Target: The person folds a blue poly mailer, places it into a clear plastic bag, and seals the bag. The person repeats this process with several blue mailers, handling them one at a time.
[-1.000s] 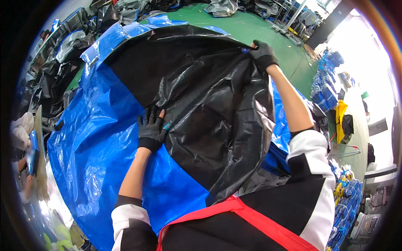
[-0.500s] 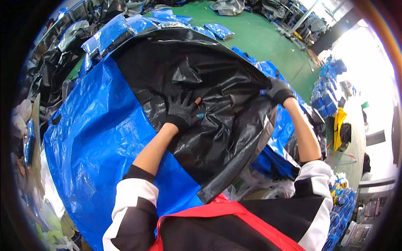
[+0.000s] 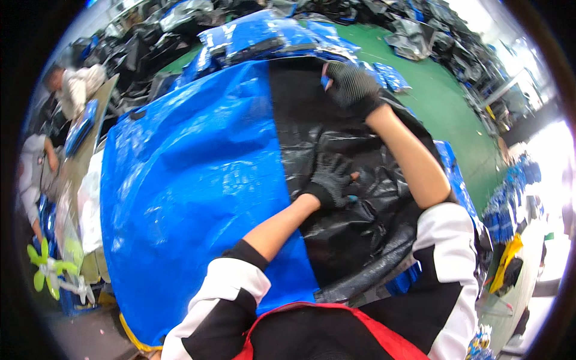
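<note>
A large glossy plastic sheet, blue on the left (image 3: pixel 192 180) and black on the right (image 3: pixel 300 126), lies spread out in front of me. My left hand (image 3: pixel 331 181), in a grey and black glove with bare fingertips, rests flat on the black part with its fingers apart. Close to the far edge of that black part is my right hand (image 3: pixel 353 89), in a matching glove. A small patch of blue shows at its fingertips. Motion smears this hand, and whether it grips the sheet cannot be made out. Wrinkles run through the black part around my left hand.
Packed blue bundles (image 3: pixel 252 36) are piled beyond the far edge. People (image 3: pixel 81 84) work at a side table on the left, near a green toy-like fan (image 3: pixel 51 267). Blue bundles (image 3: pixel 510 192) and a yellow piece (image 3: pixel 507 261) stand at right.
My right hand has moved from the sheet's right edge to the far edge, further left. The black part now lies flatter. My left hand stays spread on it while the view has turned.
</note>
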Demonstrator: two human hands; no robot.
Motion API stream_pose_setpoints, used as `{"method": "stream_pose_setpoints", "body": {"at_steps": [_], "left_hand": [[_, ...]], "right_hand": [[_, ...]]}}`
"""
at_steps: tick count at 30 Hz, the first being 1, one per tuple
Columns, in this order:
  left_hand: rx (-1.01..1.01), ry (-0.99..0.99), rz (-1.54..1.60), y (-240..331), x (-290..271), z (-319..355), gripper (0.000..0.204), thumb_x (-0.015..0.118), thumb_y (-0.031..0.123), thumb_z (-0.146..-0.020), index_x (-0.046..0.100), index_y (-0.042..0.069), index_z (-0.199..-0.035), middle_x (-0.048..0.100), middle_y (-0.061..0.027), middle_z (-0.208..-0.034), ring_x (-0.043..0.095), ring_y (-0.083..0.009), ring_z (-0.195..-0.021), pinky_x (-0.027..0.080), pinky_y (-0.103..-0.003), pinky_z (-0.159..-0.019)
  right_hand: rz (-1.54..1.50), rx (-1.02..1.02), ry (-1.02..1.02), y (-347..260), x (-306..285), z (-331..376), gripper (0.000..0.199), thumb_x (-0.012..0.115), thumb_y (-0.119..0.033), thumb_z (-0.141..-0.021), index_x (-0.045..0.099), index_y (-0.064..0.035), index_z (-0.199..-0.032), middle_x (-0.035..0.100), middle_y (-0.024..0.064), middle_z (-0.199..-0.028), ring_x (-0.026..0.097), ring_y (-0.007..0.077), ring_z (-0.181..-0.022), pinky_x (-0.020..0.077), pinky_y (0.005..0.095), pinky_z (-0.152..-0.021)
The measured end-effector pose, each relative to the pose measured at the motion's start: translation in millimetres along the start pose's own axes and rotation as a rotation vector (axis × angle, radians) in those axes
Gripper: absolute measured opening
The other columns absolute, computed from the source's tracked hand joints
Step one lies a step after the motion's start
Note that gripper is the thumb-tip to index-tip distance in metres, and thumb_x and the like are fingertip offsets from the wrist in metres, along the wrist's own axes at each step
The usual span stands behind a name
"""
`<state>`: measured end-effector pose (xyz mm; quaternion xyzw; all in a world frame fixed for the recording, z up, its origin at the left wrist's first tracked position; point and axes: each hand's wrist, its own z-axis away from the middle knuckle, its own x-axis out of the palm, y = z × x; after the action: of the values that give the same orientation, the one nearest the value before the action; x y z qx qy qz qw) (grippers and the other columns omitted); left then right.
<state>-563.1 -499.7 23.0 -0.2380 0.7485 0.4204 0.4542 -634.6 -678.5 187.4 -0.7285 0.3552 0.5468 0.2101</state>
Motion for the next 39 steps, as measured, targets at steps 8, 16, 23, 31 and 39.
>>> {"method": "stream_pose_setpoints", "body": {"at_steps": [8, 16, 23, 31, 39], "left_hand": [[-0.630, -0.094, -0.416, -68.0, -160.0, 181.8, 0.075, 0.055, 0.066, -0.081, 0.053, 0.010, -0.131, 0.047, -0.0215, -0.138, 0.036, -0.0434, -0.132, 0.020, -0.057, -0.111], [-0.666, 0.067, -0.385, -218.4, -111.5, 195.3, 0.092, 0.050, 0.073, -0.077, 0.030, 0.017, -0.148, 0.025, -0.0160, -0.153, 0.017, -0.0391, -0.141, 0.006, -0.065, -0.109], [-0.711, 0.075, -0.244, -202.2, -109.5, 201.5, 0.084, 0.046, 0.066, -0.082, 0.031, 0.015, -0.147, 0.030, -0.0157, -0.150, 0.024, -0.0369, -0.137, 0.012, -0.060, -0.109], [-0.757, 0.109, 0.154, -126.4, -107.2, 240.4, 0.075, 0.043, 0.058, -0.088, 0.033, 0.012, -0.146, 0.036, -0.0153, -0.146, 0.033, -0.0344, -0.132, 0.019, -0.054, -0.108], [-1.020, 0.139, 0.464, -76.6, -196.3, 457.7, 0.065, 0.039, 0.050, -0.094, 0.034, 0.009, -0.144, 0.042, -0.0149, -0.142, 0.041, -0.0319, -0.127, 0.026, -0.049, -0.108]], "right_hand": [[0.138, 0.149, 0.255, -21.0, 26.7, -148.4, 0.035, 0.049, -0.037, -0.092, 0.058, -0.0109, -0.114, 0.065, 0.0184, -0.101, 0.063, 0.0374, -0.093, 0.0507, 0.0493, -0.078], [-0.336, -0.362, 0.136, -104.1, -76.4, 125.4, 0.052, 0.059, -0.018, -0.083, 0.049, -0.0051, -0.133, 0.050, 0.0180, -0.114, 0.046, 0.0328, -0.108, 0.0338, 0.0425, -0.093], [-0.079, -0.222, 0.072, -95.3, -5.4, 287.7, 0.079, 0.073, -0.023, -0.062, 0.047, -0.0082, -0.135, 0.058, 0.0177, -0.107, 0.057, 0.0367, -0.095, 0.0440, 0.0510, -0.081], [-0.278, -0.495, -0.200, -149.4, -35.5, 221.5, 0.032, 0.056, -0.012, -0.081, 0.063, -0.0009, -0.110, 0.060, 0.0171, -0.119, 0.053, 0.0357, -0.115, 0.0338, 0.0551, -0.101], [-0.233, -0.589, -0.632, -111.0, -21.5, 300.6, 0.027, 0.069, -0.028, -0.071, 0.070, -0.0177, -0.095, 0.064, 0.0042, -0.115, 0.053, 0.0248, -0.118, 0.0303, 0.0543, -0.106]]}}
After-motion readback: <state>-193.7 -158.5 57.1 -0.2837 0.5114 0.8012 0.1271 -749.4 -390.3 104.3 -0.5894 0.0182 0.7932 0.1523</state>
